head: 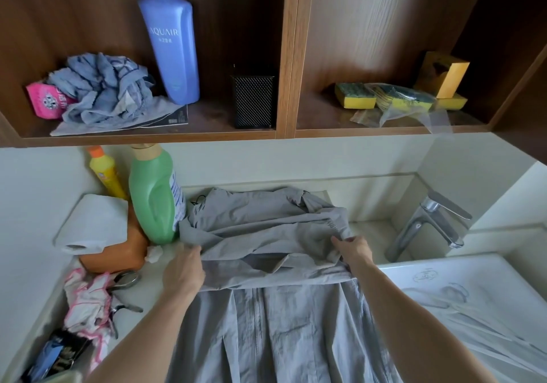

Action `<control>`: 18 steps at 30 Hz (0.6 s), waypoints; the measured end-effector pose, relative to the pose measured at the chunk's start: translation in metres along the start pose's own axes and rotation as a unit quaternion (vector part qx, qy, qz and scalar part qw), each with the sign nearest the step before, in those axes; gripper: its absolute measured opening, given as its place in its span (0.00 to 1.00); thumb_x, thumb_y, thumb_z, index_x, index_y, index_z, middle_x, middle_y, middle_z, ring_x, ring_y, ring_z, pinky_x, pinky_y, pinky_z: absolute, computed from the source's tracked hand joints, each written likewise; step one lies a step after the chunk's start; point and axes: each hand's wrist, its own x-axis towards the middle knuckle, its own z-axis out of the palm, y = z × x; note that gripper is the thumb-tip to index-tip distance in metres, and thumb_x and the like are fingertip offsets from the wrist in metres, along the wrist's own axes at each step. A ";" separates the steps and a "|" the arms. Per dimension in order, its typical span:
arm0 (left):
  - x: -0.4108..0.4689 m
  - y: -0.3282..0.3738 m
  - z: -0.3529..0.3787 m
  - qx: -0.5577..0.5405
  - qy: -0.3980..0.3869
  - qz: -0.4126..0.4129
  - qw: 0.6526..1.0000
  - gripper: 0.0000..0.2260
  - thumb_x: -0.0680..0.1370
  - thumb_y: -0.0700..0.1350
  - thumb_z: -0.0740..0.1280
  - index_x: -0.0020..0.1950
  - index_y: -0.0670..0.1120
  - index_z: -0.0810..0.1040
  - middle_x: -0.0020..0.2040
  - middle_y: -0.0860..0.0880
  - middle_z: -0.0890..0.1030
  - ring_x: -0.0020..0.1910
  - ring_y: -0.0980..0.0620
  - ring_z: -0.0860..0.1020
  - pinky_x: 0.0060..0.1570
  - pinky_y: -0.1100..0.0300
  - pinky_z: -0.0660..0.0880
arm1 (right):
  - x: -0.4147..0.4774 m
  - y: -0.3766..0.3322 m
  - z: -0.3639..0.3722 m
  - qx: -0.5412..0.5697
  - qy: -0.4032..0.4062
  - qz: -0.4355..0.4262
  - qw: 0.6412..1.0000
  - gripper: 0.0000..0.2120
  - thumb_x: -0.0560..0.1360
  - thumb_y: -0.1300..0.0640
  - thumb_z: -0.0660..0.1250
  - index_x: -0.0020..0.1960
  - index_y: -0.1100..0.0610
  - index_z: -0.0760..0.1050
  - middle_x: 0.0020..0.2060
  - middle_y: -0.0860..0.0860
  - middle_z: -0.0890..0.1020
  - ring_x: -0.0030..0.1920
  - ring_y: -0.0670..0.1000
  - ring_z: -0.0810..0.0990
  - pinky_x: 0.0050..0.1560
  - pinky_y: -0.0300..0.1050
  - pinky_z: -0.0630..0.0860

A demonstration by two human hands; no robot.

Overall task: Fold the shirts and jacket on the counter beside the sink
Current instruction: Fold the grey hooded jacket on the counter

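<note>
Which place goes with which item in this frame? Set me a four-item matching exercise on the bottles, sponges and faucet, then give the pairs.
Things:
1. lavender bottle
2. green bottle
3. yellow sponges
4. faucet

Places:
A. right shelf compartment
B. on the counter, right of the grey jacket
C. left shelf compartment
D. on the counter, left of the grey jacket

Pairs: 1-C; 2-D; 3-A; 4-B
</note>
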 end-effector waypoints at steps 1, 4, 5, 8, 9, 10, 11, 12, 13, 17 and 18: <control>0.003 -0.002 -0.002 -0.008 0.011 0.001 1.000 0.10 0.80 0.41 0.64 0.61 0.46 0.77 0.59 0.43 0.72 0.52 0.41 0.80 0.51 0.48 0.76 | 0.001 0.001 0.001 -0.011 -0.002 -0.004 1.000 0.20 0.73 0.48 0.74 0.55 0.62 0.77 0.47 0.59 0.84 0.50 0.59 0.83 0.55 0.53 0.80; 0.010 -0.006 -0.008 -0.061 0.016 0.033 0.997 0.05 0.79 0.37 0.63 0.50 0.42 0.79 0.51 0.44 0.74 0.48 0.41 0.80 0.49 0.49 0.75 | 0.004 0.004 0.001 -0.018 -0.009 -0.010 1.000 0.16 0.73 0.50 0.74 0.51 0.62 0.78 0.42 0.57 0.83 0.43 0.57 0.81 0.50 0.49 0.80; 0.011 -0.007 -0.009 -0.094 0.010 0.039 0.995 0.06 0.78 0.34 0.63 0.48 0.42 0.78 0.48 0.44 0.75 0.46 0.42 0.81 0.45 0.49 0.76 | 0.004 0.005 0.001 -0.023 -0.012 -0.010 1.000 0.16 0.72 0.51 0.75 0.51 0.62 0.78 0.41 0.57 0.82 0.42 0.56 0.80 0.48 0.49 0.79; 0.013 -0.010 -0.013 -0.173 0.020 0.040 0.984 0.11 0.76 0.30 0.61 0.44 0.47 0.71 0.38 0.49 0.74 0.39 0.48 0.82 0.34 0.55 0.71 | 0.001 0.005 0.002 -0.054 -0.030 -0.009 0.998 0.12 0.73 0.55 0.75 0.50 0.62 0.80 0.41 0.59 0.83 0.40 0.56 0.81 0.43 0.46 0.79; 0.014 -0.012 -0.015 -0.173 0.036 0.050 0.983 0.12 0.75 0.30 0.62 0.44 0.48 0.70 0.36 0.51 0.74 0.40 0.47 0.80 0.34 0.56 0.68 | 0.000 0.005 0.003 -0.054 -0.038 -0.011 0.998 0.10 0.74 0.57 0.74 0.51 0.62 0.81 0.41 0.58 0.83 0.38 0.56 0.81 0.37 0.45 0.78; 0.015 -0.014 -0.018 -0.171 0.052 0.057 0.982 0.12 0.75 0.31 0.62 0.43 0.48 0.71 0.36 0.51 0.74 0.40 0.45 0.79 0.35 0.56 0.67 | -0.001 0.004 0.003 -0.041 -0.045 -0.015 0.998 0.09 0.75 0.58 0.72 0.54 0.61 0.81 0.40 0.59 0.83 0.35 0.56 0.80 0.32 0.43 0.77; 0.018 -0.017 -0.022 -0.171 0.066 0.052 0.982 0.11 0.74 0.31 0.62 0.43 0.48 0.71 0.36 0.50 0.75 0.41 0.44 0.77 0.36 0.56 0.67 | -0.002 0.002 0.003 -0.018 -0.050 -0.020 0.998 0.09 0.77 0.61 0.69 0.56 0.61 0.79 0.42 0.60 0.82 0.35 0.56 0.79 0.29 0.42 0.77; 0.021 -0.020 -0.028 -0.172 0.074 0.041 0.982 0.10 0.74 0.31 0.61 0.42 0.47 0.73 0.38 0.49 0.76 0.41 0.44 0.77 0.37 0.55 0.67 | -0.003 0.000 0.001 0.016 -0.053 -0.023 0.998 0.09 0.78 0.64 0.66 0.58 0.61 0.78 0.46 0.61 0.82 0.38 0.58 0.80 0.29 0.45 0.80; 0.026 -0.024 -0.034 -0.166 0.077 0.033 0.983 0.09 0.74 0.32 0.61 0.43 0.46 0.75 0.39 0.48 0.77 0.42 0.43 0.76 0.38 0.55 0.69 | -0.005 -0.003 0.000 0.059 -0.057 -0.023 0.996 0.10 0.78 0.67 0.62 0.58 0.60 0.76 0.49 0.61 0.80 0.44 0.60 0.81 0.31 0.50 0.83; 0.043 -0.034 -0.051 -0.122 0.066 0.022 0.990 0.08 0.72 0.34 0.62 0.37 0.42 0.78 0.35 0.44 0.78 0.36 0.43 0.75 0.32 0.56 0.66 | -0.015 -0.014 -0.007 0.109 -0.061 -0.063 0.990 0.19 0.76 0.73 0.54 0.57 0.58 0.76 0.51 0.59 0.79 0.48 0.61 0.82 0.31 0.50 0.83; 0.047 -0.032 -0.054 -0.114 0.058 0.017 0.992 0.09 0.73 0.35 0.62 0.35 0.42 0.77 0.34 0.44 0.78 0.34 0.43 0.75 0.30 0.57 0.64 | -0.016 -0.016 -0.008 0.103 -0.059 -0.076 0.990 0.19 0.76 0.73 0.54 0.57 0.58 0.76 0.49 0.59 0.80 0.44 0.58 0.81 0.31 0.47 0.82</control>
